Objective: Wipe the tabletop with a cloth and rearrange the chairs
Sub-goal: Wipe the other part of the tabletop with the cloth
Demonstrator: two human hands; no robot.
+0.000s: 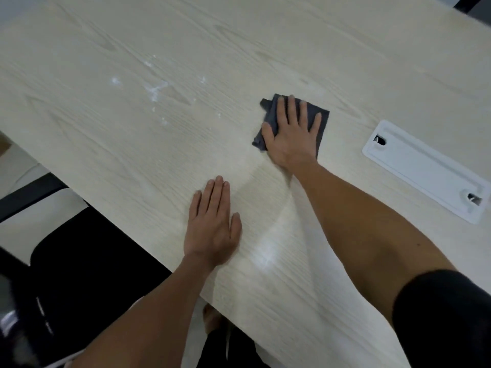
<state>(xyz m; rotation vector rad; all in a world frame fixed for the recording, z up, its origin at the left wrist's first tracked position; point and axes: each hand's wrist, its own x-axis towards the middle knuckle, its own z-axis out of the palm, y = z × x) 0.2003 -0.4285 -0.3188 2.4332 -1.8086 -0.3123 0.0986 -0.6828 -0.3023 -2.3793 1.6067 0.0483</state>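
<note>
cloth (322, 115) — right hand (291, 136) flat on it

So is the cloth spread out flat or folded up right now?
Folded. The grey cloth shows doubled layers at its left corner and forms a compact pad under the flat right hand.

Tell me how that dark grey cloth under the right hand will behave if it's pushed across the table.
The grey cloth looks soft and floppy: its left edge is bunched into folds. Pressed flat by the right hand, it should probably slide easily over the smooth tabletop. It likely weighs little, so without pressure it may crumple rather than wipe.
</note>
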